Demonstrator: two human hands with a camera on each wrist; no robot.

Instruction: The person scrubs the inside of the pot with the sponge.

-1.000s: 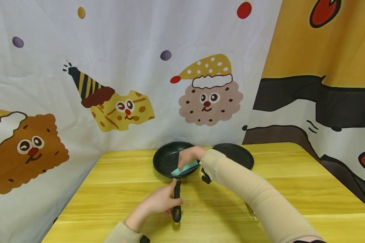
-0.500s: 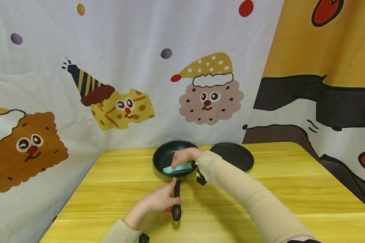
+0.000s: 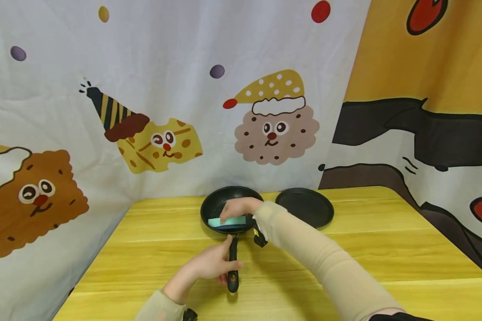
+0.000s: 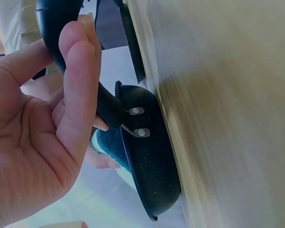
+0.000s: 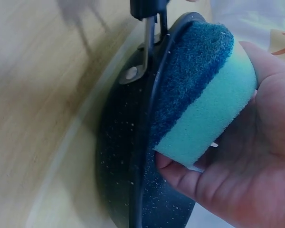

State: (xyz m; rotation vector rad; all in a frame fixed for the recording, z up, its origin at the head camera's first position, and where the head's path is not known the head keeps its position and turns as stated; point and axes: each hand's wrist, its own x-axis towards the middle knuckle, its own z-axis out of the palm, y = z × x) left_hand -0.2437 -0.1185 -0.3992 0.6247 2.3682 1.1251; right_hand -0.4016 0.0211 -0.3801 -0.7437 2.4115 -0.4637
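Observation:
A black speckled frying pan [image 3: 214,205] stands on the table with its handle [image 3: 233,254] toward me. My left hand [image 3: 210,263] grips that handle, thumb along the top; in the left wrist view the fingers [image 4: 78,90] curl round it. In my right hand [image 3: 238,208] is a sponge [image 3: 226,221], light teal with a dark blue scouring side. The right wrist view shows the sponge [image 5: 213,104] pinched between thumb and fingers, its scouring side toward the pan's near inner wall. Part of the pan's inside is hidden behind the right hand.
A flat black round pan [image 3: 305,207] lies to the right of the frying pan, near the table's back edge. The yellow wood-grain table [image 3: 152,249] meets a cartoon-printed curtain [image 3: 176,58] behind it. My right sleeve [image 3: 317,254] crosses over the table's right half.
My right hand has moved left with the sponge along the near inside of the frying pan. The left hand stays on the handle, and the pan has hardly moved.

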